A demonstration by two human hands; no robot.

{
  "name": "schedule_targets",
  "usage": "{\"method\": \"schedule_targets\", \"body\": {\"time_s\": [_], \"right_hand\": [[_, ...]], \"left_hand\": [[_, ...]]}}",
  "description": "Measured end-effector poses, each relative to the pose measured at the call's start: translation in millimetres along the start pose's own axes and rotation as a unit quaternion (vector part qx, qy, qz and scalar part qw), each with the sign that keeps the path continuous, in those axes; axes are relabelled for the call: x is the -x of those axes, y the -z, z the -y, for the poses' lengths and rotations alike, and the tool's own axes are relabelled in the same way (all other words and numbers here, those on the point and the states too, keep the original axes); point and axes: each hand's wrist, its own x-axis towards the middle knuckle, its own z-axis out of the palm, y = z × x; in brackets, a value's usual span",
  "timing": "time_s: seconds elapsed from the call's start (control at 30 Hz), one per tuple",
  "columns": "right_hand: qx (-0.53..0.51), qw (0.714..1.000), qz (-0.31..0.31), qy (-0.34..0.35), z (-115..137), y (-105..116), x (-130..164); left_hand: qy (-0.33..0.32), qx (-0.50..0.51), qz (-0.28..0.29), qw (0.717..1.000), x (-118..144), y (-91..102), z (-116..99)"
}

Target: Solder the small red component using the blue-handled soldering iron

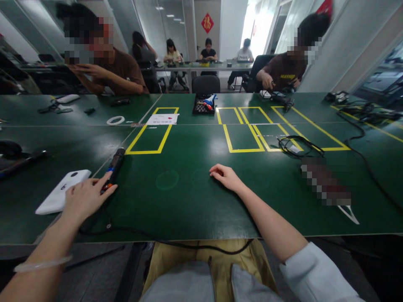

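My left hand (84, 196) lies on the green table (189, 197) at the near left, its fingertips touching the near end of a black corded tool (113, 167) with a blue and orange band. A white flat device (62, 191) lies just left of that hand. My right hand (224, 176) rests palm down on the bare table near the middle, fingers slightly curled, holding nothing. The tool's black cable (163, 241) runs along the table's front edge.
Yellow tape rectangles (151, 134) mark the table ahead. A black tray (204, 105) with small tools, a white paper (163, 119), a tape roll (115, 121) and a coiled black cable (294, 146) lie farther off. Two people sit across the table; others work behind.
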Motion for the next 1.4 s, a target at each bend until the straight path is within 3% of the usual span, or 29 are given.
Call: {"method": "schedule_targets", "body": {"time_s": [0.2, 0.3, 0.47, 0.53, 0.6, 0.7, 0.8, 0.9, 0.97, 1.1, 1.27, 1.4], "right_hand": [[0.002, 1.000, 0.002, -0.004, 1.3, 0.0, 0.3], [0.002, 1.000, 0.001, -0.007, 2.2, -0.3, -0.4], [-0.001, 1.000, -0.001, -0.009, 2.8, -0.3, -1.8], [-0.005, 1.000, -0.001, -0.011, 3.6, -0.2, -1.8], [-0.008, 1.000, -0.002, -0.013, 4.5, -0.2, -1.4], [-0.015, 1.000, -0.004, -0.015, 5.2, -0.1, -0.9], [-0.030, 0.999, -0.001, -0.015, 3.7, 0.1, -1.5], [-0.074, 0.997, 0.005, -0.018, 1.2, 0.3, -3.1], [-0.118, 0.993, 0.013, -0.019, 0.1, 0.0, -4.1], [-0.173, 0.985, 0.024, -0.012, -0.5, -1.8, -4.2], [-0.184, 0.982, 0.041, -0.002, -3.5, -4.4, -3.8], [-0.185, 0.982, 0.042, -0.001, -7.8, -5.7, -4.9]], "left_hand": [[0.024, -0.006, -0.125, 0.992, 23.0, 11.4, -24.6], [0.039, 0.000, -0.121, 0.992, 25.8, 18.8, -34.3], [0.122, 0.073, -0.090, 0.986, 13.0, 37.0, -56.3], [0.087, 0.159, -0.098, 0.979, 4.7, 45.7, -72.4], [0.004, 0.290, -0.093, 0.952, -3.3, 54.5, -95.3], [-0.119, 0.443, -0.063, 0.886, -11.2, 66.3, -143.9], [-0.232, 0.525, 0.024, 0.819, -12.2, 72.6, -202.2], [-0.284, 0.603, 0.130, 0.734, -8.1, 71.3, -253.4], [-0.290, 0.633, 0.169, 0.698, -4.7, 66.9, -276.2], [-0.302, 0.660, 0.190, 0.662, 0.0, 54.7, -293.4], [-0.328, 0.662, 0.190, 0.646, 1.7, 44.8, -292.3], [-0.304, 0.692, 0.200, 0.623, 0.0, 40.1, -293.0]]}}
